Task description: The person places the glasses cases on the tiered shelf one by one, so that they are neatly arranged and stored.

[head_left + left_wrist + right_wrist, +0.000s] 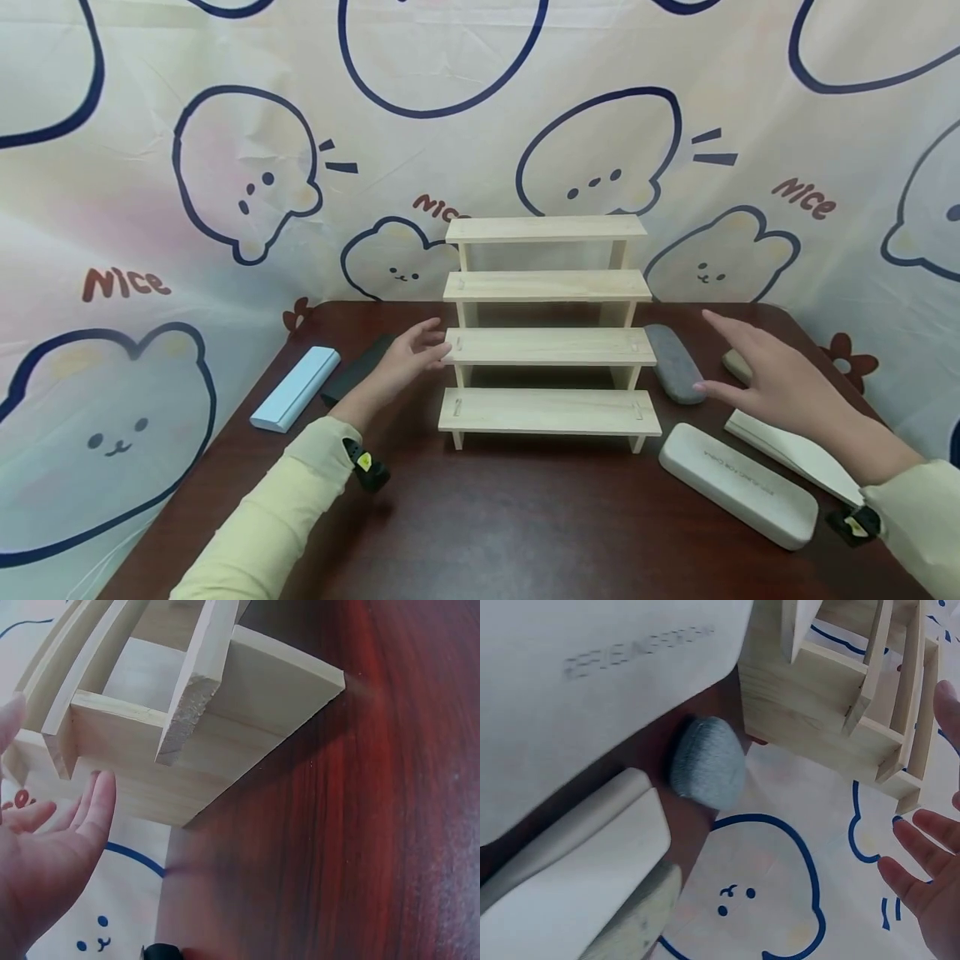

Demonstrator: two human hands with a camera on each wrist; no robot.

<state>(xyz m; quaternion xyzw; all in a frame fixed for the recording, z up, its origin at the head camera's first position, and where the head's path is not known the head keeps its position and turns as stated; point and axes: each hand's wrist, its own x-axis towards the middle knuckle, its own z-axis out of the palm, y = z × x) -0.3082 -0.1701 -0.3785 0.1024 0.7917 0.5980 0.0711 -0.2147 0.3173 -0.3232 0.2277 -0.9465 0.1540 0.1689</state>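
1. Across the dark reddish-brown wooden worktop (525,517) stood a pale four-tier stepped wooden rack (549,346), backed by a cream cloth (150,208) printed with cartoon bears.
2. Left of the rack lay a light-blue oblong case (295,388) and a black flat case (358,369); on the right, a grey felt case (674,363), a white lettered hard case (737,484) and a cream wedge-shaped case (795,454).
3. With fingers straight, the left hand (411,354) rested against the rack's third step, holding nothing.
4. The right hand (780,383) hovered spread over the grey case, gripping nothing.
5. Only the left wrist view showed the rack's rough-cut side support.
6. A beige case (737,364) sat mostly hidden behind the right hand.
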